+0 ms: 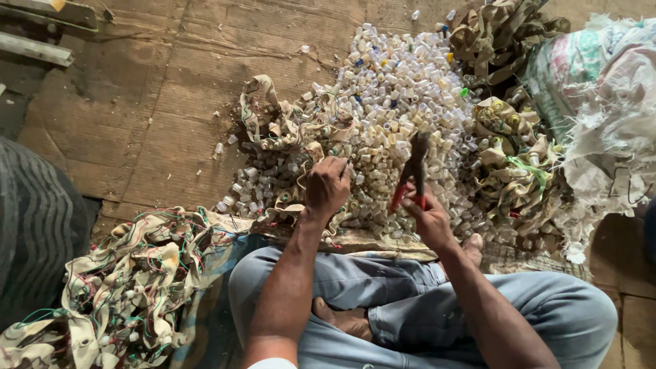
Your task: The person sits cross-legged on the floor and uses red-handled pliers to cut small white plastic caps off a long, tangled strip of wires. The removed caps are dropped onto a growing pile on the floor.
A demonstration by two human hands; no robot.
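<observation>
On the cardboard-covered floor (157, 123), just ahead of the person's crossed legs, lies a broad heap of small whitish plastic caps (396, 89), mixed with a few blue and green ones. Left hand (326, 186) is clenched at the near edge of the heap, pinching something small between fingers and thumb; what exactly it grips is too small to tell, though it looks like one of the caps or a bit of the cloth strip (263, 113) that curls through the pile. Right hand (429, 213) grasps the red handles of a pair of pliers (413, 167), whose dark nose points up and away over the caps, close beside the left hand but not touching it. A tangle of strips and coloured wires (130, 287) lies at the left knee, and woven sacks (601, 102) stand at the right. With the pliers' nose so near bare fingers, a slip on a small, smooth piece could pinch them, and a sprung cap could fly off into the heap
</observation>
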